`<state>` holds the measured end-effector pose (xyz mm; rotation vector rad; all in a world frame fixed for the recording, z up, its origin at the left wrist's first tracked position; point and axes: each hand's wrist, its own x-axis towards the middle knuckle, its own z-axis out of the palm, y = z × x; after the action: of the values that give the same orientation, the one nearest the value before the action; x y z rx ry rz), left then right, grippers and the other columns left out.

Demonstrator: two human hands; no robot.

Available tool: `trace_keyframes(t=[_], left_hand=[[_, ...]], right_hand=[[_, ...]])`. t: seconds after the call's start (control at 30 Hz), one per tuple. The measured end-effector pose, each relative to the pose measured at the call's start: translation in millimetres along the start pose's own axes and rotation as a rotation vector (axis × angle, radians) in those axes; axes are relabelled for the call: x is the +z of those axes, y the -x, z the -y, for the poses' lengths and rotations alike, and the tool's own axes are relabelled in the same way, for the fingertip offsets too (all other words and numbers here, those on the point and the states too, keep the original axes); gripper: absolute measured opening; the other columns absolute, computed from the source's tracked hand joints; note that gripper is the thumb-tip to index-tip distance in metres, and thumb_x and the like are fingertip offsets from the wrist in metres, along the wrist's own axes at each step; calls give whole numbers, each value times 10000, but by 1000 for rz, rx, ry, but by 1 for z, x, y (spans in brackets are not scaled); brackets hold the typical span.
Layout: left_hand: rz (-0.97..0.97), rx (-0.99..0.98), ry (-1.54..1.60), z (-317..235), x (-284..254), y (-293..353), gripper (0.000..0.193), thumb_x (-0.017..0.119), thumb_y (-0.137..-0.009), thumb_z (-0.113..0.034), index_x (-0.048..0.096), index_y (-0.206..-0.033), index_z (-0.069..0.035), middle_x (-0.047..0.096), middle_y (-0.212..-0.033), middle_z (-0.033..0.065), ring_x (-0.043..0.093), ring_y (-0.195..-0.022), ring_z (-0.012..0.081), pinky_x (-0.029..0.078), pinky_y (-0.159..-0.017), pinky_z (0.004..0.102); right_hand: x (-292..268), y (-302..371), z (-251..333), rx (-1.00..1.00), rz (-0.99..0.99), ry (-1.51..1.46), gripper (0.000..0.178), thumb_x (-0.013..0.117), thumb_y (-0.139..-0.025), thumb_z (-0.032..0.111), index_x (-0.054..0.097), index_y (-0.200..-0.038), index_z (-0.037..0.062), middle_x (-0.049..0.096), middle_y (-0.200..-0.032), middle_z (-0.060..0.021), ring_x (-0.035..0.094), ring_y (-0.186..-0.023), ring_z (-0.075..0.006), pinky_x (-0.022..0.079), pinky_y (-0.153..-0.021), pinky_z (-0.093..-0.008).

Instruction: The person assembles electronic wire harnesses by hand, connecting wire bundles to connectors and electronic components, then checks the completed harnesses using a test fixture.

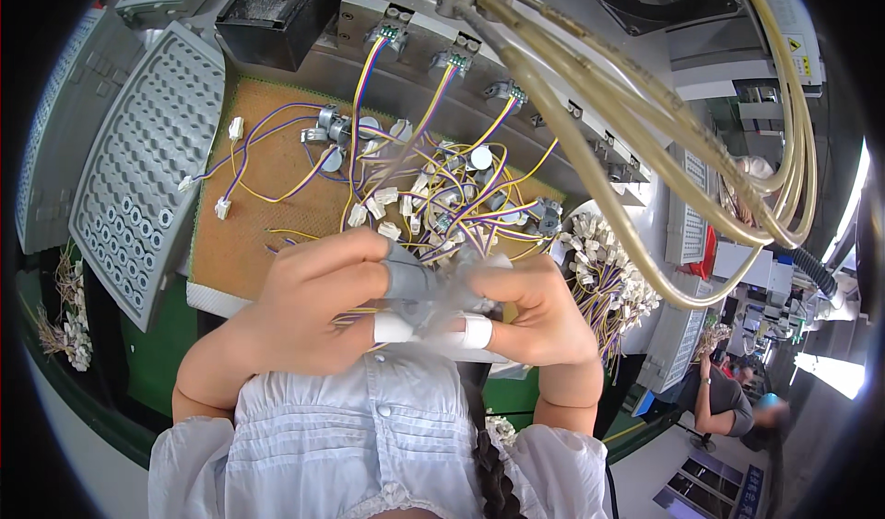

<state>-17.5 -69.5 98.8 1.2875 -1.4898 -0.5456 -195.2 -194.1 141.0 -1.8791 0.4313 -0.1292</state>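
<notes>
Pinching a clear plastic bag [441, 290], left hand [309, 300], right hand [533, 309], both hands curled shut, fingertips meeting

Bare brown mat [258, 215] left of the wire tangle [452, 201] (hoses [645, 141] crowd the right).

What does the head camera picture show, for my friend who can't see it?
Two bare hands, left hand and right hand, meet close to the camera, pinching a small clear bag with purple and yellow wires. Behind them, a brown mat holds a tangle of wired parts, with a grey holed tray on the left.
</notes>
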Motion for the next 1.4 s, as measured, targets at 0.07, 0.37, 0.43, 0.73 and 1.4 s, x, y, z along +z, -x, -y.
trace_keyframes(t=[0.07, 0.37, 0.43, 0.73, 1.4], left_hand=[[0, 29, -12, 0, -1, 1, 264, 746, -583, -123, 640, -799, -15, 530, -754, 68, 567, -580, 209, 461, -493, 283], [-51, 253, -227, -4, -7, -2, 232, 667, -565, -8, 657, -796, -16, 596, -753, 88, 601, -575, 207, 456, -480, 279], [-7, 231, -206, -5, -10, -6, 225, 667, -555, -10, 646, -779, -9, 579, -726, 81, 593, -562, 204, 450, -467, 279], [16, 140, -63, 2, -9, -11, 228, 609, -510, 6, 587, -735, -22, 533, -754, 72, 518, -548, 228, 419, -469, 314], [532, -325, -205, 19, -19, -8, 345, 626, -769, -124, 510, -1070, -3, 559, -980, 188, 535, -898, 391, 435, -805, 417]], right_hand=[[0, 1, -1, 21, 25, 16, 341, 718, -776, 273, 655, -991, 16, 589, -615, -52, 542, -515, -117, 433, -493, -270], [19, 3, -30, 135, -49, -381, 317, 726, -768, 238, 639, -896, -39, 549, -521, -23, 555, -458, -78, 423, -424, -232], [18, 3, -34, 74, -52, -368, 302, 735, -758, 237, 637, -844, -35, 558, -529, -19, 586, -495, -69, 430, -427, -219], [11, 0, -32, 190, -9, -433, 318, 756, -739, 230, 632, -893, -19, 629, -644, -43, 584, -518, -71, 441, -448, -231], [-7, 8, -53, -45, -843, -990, 272, 526, -879, 223, 577, -959, -32, 596, -664, -101, 557, -458, -142, 449, -368, -237]])
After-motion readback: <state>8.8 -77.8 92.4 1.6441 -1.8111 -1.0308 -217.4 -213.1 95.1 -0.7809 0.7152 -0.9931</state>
